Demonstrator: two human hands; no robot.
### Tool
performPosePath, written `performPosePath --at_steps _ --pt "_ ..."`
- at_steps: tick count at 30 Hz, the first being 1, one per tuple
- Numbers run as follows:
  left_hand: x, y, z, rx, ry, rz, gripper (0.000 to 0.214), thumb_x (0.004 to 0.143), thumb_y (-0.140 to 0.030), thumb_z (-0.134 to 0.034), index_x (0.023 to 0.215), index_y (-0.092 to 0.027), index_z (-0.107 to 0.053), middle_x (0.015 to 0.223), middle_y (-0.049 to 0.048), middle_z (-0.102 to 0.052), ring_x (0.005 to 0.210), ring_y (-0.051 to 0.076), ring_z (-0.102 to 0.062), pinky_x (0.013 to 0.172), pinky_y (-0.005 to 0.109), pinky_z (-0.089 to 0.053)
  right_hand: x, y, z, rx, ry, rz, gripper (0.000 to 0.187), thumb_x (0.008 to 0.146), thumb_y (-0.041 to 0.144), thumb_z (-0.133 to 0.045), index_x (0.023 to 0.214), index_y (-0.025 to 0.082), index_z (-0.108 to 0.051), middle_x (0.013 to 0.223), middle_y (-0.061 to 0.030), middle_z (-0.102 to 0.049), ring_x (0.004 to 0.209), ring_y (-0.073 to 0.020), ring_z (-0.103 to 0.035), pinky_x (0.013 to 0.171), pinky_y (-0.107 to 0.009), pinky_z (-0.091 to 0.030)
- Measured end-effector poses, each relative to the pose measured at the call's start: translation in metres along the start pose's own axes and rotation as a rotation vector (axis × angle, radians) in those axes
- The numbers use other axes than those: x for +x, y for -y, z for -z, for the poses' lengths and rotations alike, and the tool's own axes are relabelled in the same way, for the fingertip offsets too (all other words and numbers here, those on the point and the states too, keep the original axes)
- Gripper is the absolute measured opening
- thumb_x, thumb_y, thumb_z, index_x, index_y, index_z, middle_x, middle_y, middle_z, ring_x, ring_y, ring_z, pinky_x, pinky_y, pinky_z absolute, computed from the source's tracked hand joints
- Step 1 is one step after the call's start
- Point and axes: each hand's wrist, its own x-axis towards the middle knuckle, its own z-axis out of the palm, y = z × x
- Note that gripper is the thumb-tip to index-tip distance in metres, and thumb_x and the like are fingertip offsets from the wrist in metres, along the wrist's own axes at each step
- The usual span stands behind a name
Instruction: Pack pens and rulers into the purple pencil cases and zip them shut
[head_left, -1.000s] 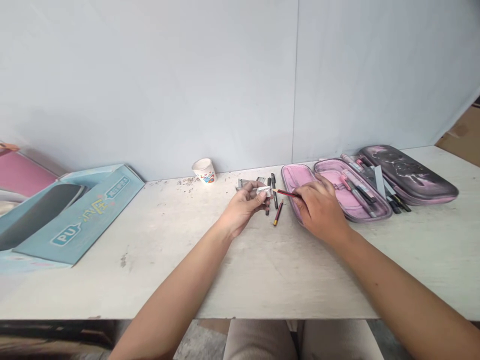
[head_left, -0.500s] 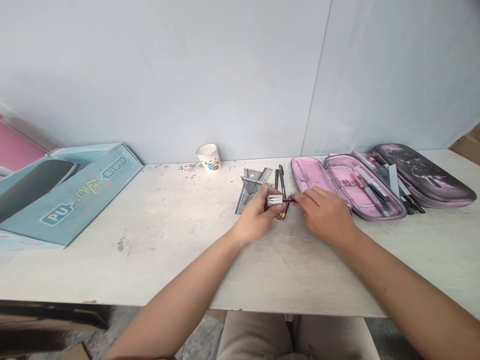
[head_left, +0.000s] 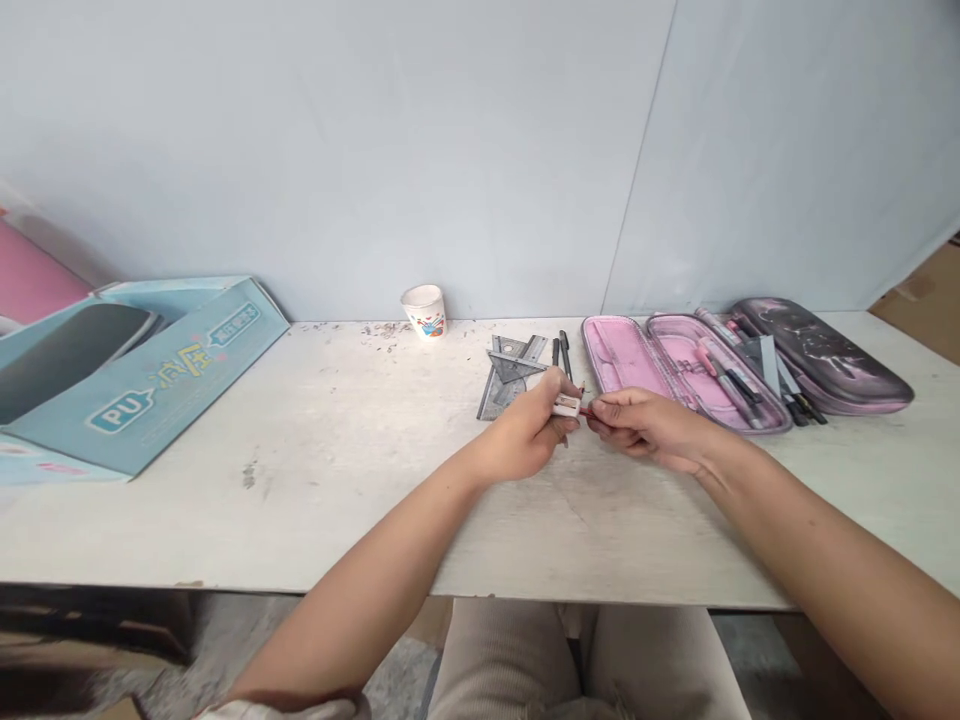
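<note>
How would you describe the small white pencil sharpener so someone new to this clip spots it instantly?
On the white table, find the open pink pencil case. Just left of it, the left hand pinches a small white pencil sharpener. It is the little white block between both hands, with the red pencil held by the right hand at its end.

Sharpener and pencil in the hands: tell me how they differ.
The sharpener is a short, chunky, silvery-white block; the pencil is a thin, dark red stick. The sharpener is gripped by the fingers of the left hand, while the pencil is pinched by the right hand. Both are held up, end to end.
</note>
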Motion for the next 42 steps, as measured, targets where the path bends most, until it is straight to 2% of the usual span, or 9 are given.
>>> performPosePath --at_steps 6,9,19,21,25,29,32,38,42 --pt "0.006 0.009 -0.003 -0.481 -0.045 0.132 0.02 0.081 -0.031 -0.052 0.089 -0.019 -0.038 0.065 -0.0043 -0.048 0.056 0.008 -0.046 0.06 0.025 -0.04 -0.004 0.013 -0.015 -0.971 -0.44 0.321 0.025 0.085 0.023 -0.031 0.075 0.016 -0.053 0.07 -0.0066 -0.052 0.064 -0.0145 -0.044 0.051 -0.027 -0.02" --pt "0.004 0.008 -0.006 -0.6 -0.055 0.12 0.024 0.08 -0.034 -0.054 0.088 -0.02 -0.037 0.062 -0.0058 -0.044 0.055 0.007 -0.043 0.061 0.026 -0.041 -0.006 0.016 -0.021 -1.264 -0.504 0.391 0.021 0.081 0.015 -0.033 0.077 0.015 -0.054 0.075 -0.0098 -0.056 0.069 -0.0171 -0.047 0.051 -0.029 -0.018" --pt "-0.001 0.014 -0.006 -0.006 0.0 -0.062 0.01 0.083 -0.018 -0.044 0.09 -0.019 -0.037 0.081 0.0008 -0.053 0.062 0.008 -0.047 0.059 0.024 -0.038 0.0 0.022 -0.002 -0.129 0.028 -0.122 0.036 0.082 0.052 -0.037 0.065 0.02 -0.039 0.05 0.0081 -0.024 0.041 -0.0063 -0.017 0.042 -0.022 -0.015" --pt "0.001 0.016 -0.008 -0.075 -0.007 -0.038 0.011 0.083 -0.02 -0.045 0.09 -0.019 -0.037 0.079 0.0005 -0.053 0.062 0.008 -0.047 0.058 0.024 -0.038 -0.002 0.019 -0.003 -0.267 -0.038 -0.03 0.035 0.084 0.048 -0.033 0.067 0.019 -0.042 0.052 0.006 -0.029 0.043 -0.0074 -0.023 0.044 -0.022 -0.018" --pt "0.004 0.014 -0.013 -0.481 -0.048 0.074 0.015 0.084 -0.027 -0.046 0.089 -0.02 -0.034 0.066 -0.0045 -0.044 0.056 0.007 -0.041 0.057 0.024 -0.04 -0.008 0.014 -0.013 -1.047 -0.417 0.367 0.023 0.085 0.024 -0.033 0.077 0.016 -0.052 0.071 -0.0061 -0.053 0.063 -0.0146 -0.044 0.052 -0.027 -0.023" --pt "0.001 0.007 -0.014 -0.6 -0.059 0.062 0.019 0.083 -0.03 -0.049 0.088 -0.02 -0.034 0.063 -0.0062 -0.041 0.055 0.007 -0.04 0.06 0.025 -0.04 -0.009 0.014 -0.019 -1.433 -0.489 0.47 0.019 0.079 0.014 -0.036 0.079 0.015 -0.055 0.073 -0.0085 -0.057 0.064 -0.0169 -0.048 0.051 -0.029 -0.019" --pt "-0.003 0.001 -0.011 -0.375 -0.074 0.006 0.015 0.084 -0.026 -0.047 0.088 -0.02 -0.034 0.064 -0.0055 -0.043 0.059 0.008 -0.044 0.061 0.025 -0.04 -0.008 0.02 -0.016 -1.196 -0.436 0.376 0.018 0.082 0.018 -0.036 0.075 0.016 -0.052 0.067 -0.0058 -0.056 0.06 -0.0146 -0.046 0.052 -0.027 -0.023" --pt "-0.006 0.0 -0.009 -0.028 -0.023 -0.059 0.014 0.082 -0.016 -0.044 0.094 -0.019 -0.038 0.072 -0.0022 -0.048 0.062 0.009 -0.047 0.058 0.024 -0.038 -0.006 0.026 -0.002 -0.182 0.032 -0.047 0.034 0.085 0.048 -0.033 0.065 0.02 -0.038 0.051 0.0072 -0.026 0.041 -0.0065 -0.02 0.042 -0.022 -0.018" --pt "0.0 0.006 -0.011 -0.162 -0.056 -0.005 0.01 0.082 -0.02 -0.045 0.088 -0.019 -0.036 0.07 -0.003 -0.047 0.059 0.008 -0.046 0.058 0.024 -0.039 -0.005 0.025 -0.004 -0.428 -0.1 0.053 0.032 0.087 0.04 -0.03 0.069 0.018 -0.044 0.055 0.0032 -0.036 0.046 -0.0084 -0.03 0.046 -0.023 -0.022"
